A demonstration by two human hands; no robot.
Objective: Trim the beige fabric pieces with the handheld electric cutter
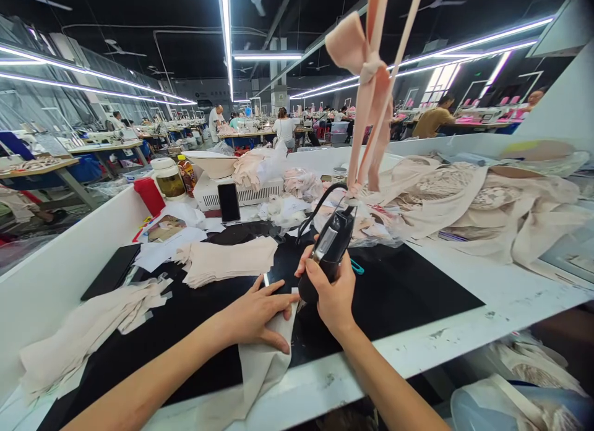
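Pressing flat, fingers spread, with the left hand point(257, 316) on a pale fabric piece point(264, 363) that is lying on the black mat point(408, 289) and hanging over the near edge of the table point(510, 295). Grasping nothing with that hand, only holding the cloth down. Clenching the right hand point(331, 292) around a black handheld tool point(327, 251), tilted, its lower end pointing down at the fabric's top edge just beside the left fingertips point(290, 298). Trailing a black cord point(318, 208) up and back from the tool. Dangling from above, a pink ribbon point(371, 91), its tail reaching down to the tool's top.

Lying farther left on the mat, a stack of cut pieces point(227, 261); nearer the left wall, more pieces point(88, 326). Standing behind, a phone point(229, 202) leaning against a white machine point(241, 193), a jar point(169, 177) beside it. Piling up at right, beige garments point(487, 202). Sitting at distant tables, other people.
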